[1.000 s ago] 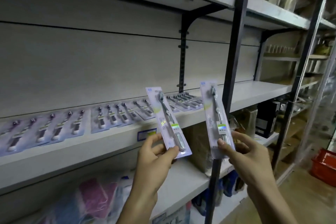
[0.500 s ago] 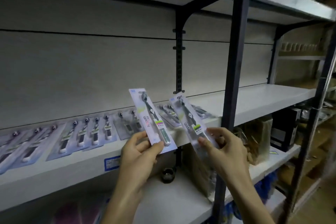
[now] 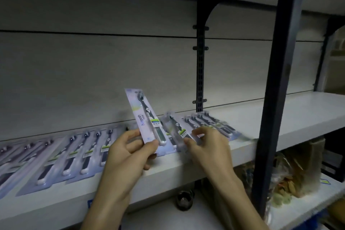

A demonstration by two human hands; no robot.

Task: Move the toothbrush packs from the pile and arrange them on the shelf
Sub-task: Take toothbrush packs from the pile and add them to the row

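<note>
My left hand (image 3: 128, 153) pinches a toothbrush pack (image 3: 144, 117) by its lower end, thumb on the front face and fingers curled behind, so the card stands up tilted above the shelf edge. My right hand (image 3: 207, 145) pinches a second pack (image 3: 176, 130) at its lower end too; that one is blurred, lies low and nearly flat, and looks about to go down on the grey shelf (image 3: 280, 117), though I cannot tell whether it already touches.

These packs strike me as light, flat and fairly stiff: a thin card with a clear blister over the brush. The plastic is probably slick, so I would grip the bare card margin near the handle end, not the blister, and avoid bending it.

Just behind my right hand a fanned group of packs (image 3: 209, 123) lies on the shelf, overlapping. To the left a long row of laid packs (image 3: 78, 153) runs toward the frame edge, handles toward me. The gap between those two groups, directly beyond my fingers, seems the natural slot. A dark upright post (image 3: 276, 80) stands just right of the fanned group.
</note>
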